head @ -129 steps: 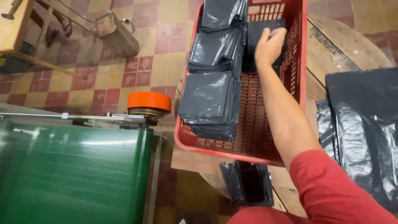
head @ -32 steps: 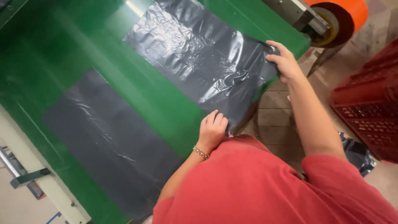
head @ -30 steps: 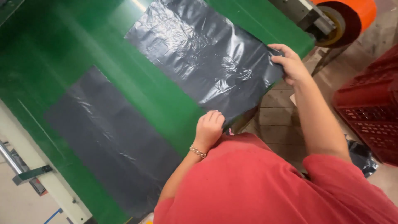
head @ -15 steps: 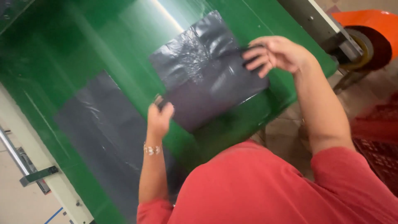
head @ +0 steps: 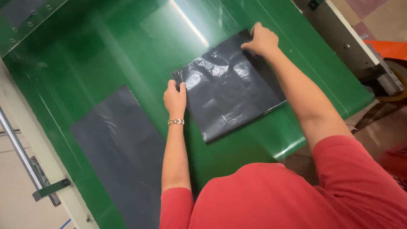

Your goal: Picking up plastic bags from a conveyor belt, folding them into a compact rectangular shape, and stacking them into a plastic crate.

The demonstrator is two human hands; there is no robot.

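Observation:
A black plastic bag (head: 231, 87) lies folded in half on the green conveyor belt (head: 114, 46). My left hand (head: 175, 98) grips its near-left corner with closed fingers. My right hand (head: 263, 40) pinches the far-right corner. The fold runs along the edge nearest my body. A second black bag (head: 121, 152) lies flat and unfolded on the belt to the left, beside my left forearm, untouched.
The belt's metal side frame (head: 339, 32) runs along the right, with an orange roll (head: 392, 48) beyond it. A grey rail and bracket (head: 25, 157) border the belt's left side. Tiled floor (head: 373, 10) shows at the top right.
The long bag was stretched out flat a second ago. Both hands have carried its near end up over the far end, so it now lies doubled, and my hands rest on the upper corners.

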